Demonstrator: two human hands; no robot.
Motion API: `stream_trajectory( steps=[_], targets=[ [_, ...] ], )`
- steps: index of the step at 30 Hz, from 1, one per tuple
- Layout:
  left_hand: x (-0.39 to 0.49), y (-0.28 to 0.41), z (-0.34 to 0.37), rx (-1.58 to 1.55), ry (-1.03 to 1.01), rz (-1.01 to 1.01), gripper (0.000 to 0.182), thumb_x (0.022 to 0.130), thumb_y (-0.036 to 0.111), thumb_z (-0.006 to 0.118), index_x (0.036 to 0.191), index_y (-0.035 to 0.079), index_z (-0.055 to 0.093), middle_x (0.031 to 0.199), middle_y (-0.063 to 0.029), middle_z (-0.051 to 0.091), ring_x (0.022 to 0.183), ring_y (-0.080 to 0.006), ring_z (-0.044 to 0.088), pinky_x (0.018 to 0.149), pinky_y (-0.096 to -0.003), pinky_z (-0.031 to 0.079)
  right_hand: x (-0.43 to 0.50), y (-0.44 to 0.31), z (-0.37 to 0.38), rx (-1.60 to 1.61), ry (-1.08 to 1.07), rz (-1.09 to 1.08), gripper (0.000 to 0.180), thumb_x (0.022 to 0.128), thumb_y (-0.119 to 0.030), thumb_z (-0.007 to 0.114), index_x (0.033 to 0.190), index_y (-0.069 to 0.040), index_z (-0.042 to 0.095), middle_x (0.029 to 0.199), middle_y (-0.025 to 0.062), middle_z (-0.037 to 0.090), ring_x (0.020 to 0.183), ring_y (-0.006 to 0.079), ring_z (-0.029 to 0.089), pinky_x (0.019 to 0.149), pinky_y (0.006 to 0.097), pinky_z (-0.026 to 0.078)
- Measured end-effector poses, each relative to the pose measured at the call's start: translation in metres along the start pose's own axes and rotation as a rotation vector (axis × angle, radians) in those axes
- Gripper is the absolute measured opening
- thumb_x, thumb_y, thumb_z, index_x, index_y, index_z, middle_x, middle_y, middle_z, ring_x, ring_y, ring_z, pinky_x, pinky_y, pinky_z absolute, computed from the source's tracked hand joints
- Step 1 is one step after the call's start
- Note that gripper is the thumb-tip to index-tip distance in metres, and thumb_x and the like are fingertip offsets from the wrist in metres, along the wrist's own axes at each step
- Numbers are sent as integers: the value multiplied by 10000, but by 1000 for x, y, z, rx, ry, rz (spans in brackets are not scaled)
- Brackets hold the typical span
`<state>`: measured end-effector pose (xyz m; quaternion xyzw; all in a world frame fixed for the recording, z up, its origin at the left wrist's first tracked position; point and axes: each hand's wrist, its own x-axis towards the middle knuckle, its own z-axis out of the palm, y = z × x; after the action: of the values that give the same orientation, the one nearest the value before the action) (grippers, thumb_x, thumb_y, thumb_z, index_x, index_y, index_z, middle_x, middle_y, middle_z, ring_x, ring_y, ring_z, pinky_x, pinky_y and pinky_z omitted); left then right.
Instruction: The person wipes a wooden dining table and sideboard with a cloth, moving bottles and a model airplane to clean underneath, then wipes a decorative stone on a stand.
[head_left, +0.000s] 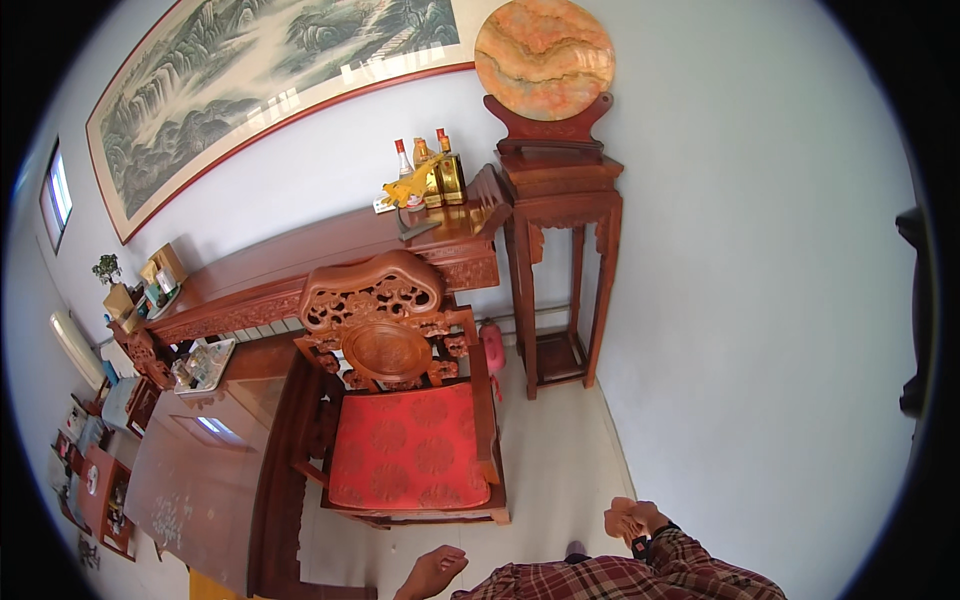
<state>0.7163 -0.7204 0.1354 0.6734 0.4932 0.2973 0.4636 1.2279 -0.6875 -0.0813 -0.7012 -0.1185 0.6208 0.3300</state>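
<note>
My left hand (438, 568) is at the bottom edge, its fingers curled together, and nothing shows in it. It is in front of a carved wooden armchair (394, 351), touching neither the chair nor its red patterned seat cushion (411, 446). Farther right, my right hand (637, 517) is bent in front of my plaid sleeve, near the pale wall. A dark band circles that wrist. The fingers are bunched, and whether they hold something small cannot be made out. One shoe (576, 548) shows on the floor between the hands.
A glass-topped wooden table (217, 465) with a tray of glassware (204, 366) stands left of the chair. Behind is a long altar table (300, 236) bearing several bottles (450, 178). A tall wooden stand (562, 184) carries a round stone disc (545, 60). A pink container (491, 346) sits on the floor.
</note>
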Motion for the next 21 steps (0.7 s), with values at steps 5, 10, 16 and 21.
stream_trajectory(
  steps=[5,10,16,21],
  targets=[
    [69,-13,10,-96,-34,-3,168,1001,172,636,1035,16,688,951,-95,681,860,-174,620,755,-313,509,43,-98,-4,117,63,-128,242,994,-64,559,1181,89,573,1032,178,672,864,283,688,672,425,585],
    [177,-22,41,64,38,18,241,1026,235,604,1015,11,694,932,-102,699,859,-183,655,716,-296,514,111,-269,0,235,-28,-314,286,961,-49,586,1217,80,597,1135,181,680,955,308,698,796,446,607],
    [292,-14,71,-176,-1,185,374,1031,391,583,834,73,569,774,-14,515,713,-128,520,612,-291,438,131,-529,43,120,-110,-858,271,920,-33,590,1179,3,659,1060,83,704,938,187,672,817,352,575],
    [361,12,80,-113,124,-45,354,1025,382,594,863,67,579,793,-24,536,730,-135,538,631,-295,450,58,-736,68,-123,213,-1686,380,867,-34,585,1244,-21,632,1097,109,701,1015,223,670,892,343,532]
  ],
)
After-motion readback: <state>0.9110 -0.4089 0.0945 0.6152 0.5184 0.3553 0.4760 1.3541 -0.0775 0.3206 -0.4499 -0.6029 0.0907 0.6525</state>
